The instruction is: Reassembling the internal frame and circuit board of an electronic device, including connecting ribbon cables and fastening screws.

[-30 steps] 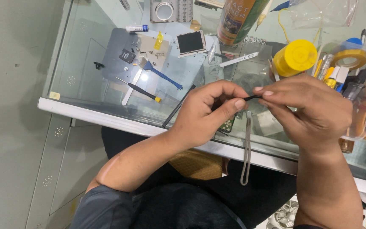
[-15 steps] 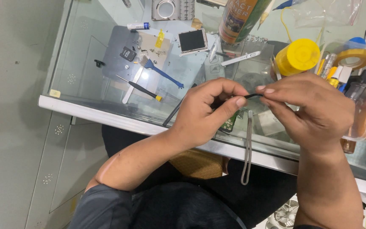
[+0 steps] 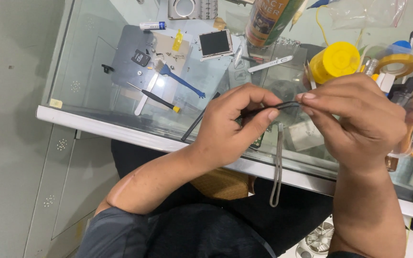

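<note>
Centre of frame: the left hand [image 3: 230, 126] and the right hand [image 3: 359, 122] meet above the front edge of a glass table [image 3: 92, 62]. Between them runs a thin dark strip [image 3: 283, 106], lying roughly level. The left fingers are curled closed, pinching the strip's left end between thumb and forefinger. The right thumb and forefinger are closed on its right end. A grey looped cord [image 3: 277, 167] hangs straight down below the strip, past the table edge; its upper attachment cannot be made out.

Upper left of frame: a grey mat [image 3: 130, 57] lies on the glass, carrying a small dark part [image 3: 141, 58], a blue brush [image 3: 180, 81] and a black screwdriver with yellow tip [image 3: 156, 98]. Upper centre: a small square screen module [image 3: 215, 43]. Upper right: a yellow cap [image 3: 335, 61] beside a roll of yellow tape [image 3: 397, 64].
</note>
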